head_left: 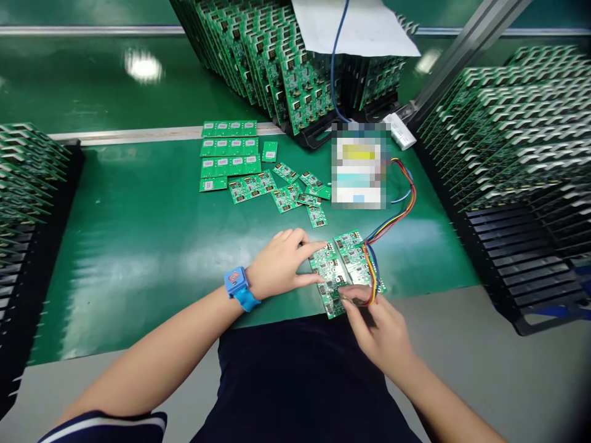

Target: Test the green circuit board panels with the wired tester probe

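Note:
A green circuit board panel lies at the near edge of the green mat. My left hand, with a blue wrist strap, rests on the panel's left side, thumb and fingers pressed against its edge. My right hand pinches a connector at the end of a bundle of coloured wires, held against the panel's near right part. The wires run back to a blurred device.
Loose small boards and uncut panels lie farther back on the mat. Racks of upright boards stand at the left, back and right. A white sheet covers the back rack.

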Demonstrator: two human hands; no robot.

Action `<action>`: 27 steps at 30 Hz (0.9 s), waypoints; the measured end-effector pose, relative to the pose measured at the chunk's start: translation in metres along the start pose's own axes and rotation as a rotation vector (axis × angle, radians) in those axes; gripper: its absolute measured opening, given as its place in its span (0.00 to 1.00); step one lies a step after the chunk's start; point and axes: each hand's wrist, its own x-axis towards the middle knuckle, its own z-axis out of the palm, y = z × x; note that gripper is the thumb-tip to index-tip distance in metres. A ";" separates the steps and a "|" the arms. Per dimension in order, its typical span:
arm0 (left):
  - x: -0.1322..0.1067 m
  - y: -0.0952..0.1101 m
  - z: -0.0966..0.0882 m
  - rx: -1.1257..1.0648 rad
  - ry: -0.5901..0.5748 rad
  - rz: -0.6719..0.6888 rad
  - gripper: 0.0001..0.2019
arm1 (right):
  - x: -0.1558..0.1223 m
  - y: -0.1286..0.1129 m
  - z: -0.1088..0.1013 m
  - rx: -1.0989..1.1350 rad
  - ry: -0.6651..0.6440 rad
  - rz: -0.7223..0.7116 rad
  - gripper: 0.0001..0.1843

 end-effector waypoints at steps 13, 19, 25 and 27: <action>0.007 0.018 -0.013 0.024 -0.003 0.075 0.16 | -0.002 -0.005 0.002 0.022 0.023 0.016 0.13; 0.039 0.031 0.006 -0.011 -0.096 0.407 0.14 | -0.003 -0.004 0.003 0.017 0.044 -0.003 0.13; 0.066 0.034 0.020 0.066 -0.086 0.465 0.16 | -0.004 -0.001 0.004 0.027 0.013 0.006 0.12; 0.069 0.036 0.021 0.098 -0.078 0.472 0.17 | -0.003 0.000 0.003 0.029 0.030 0.002 0.12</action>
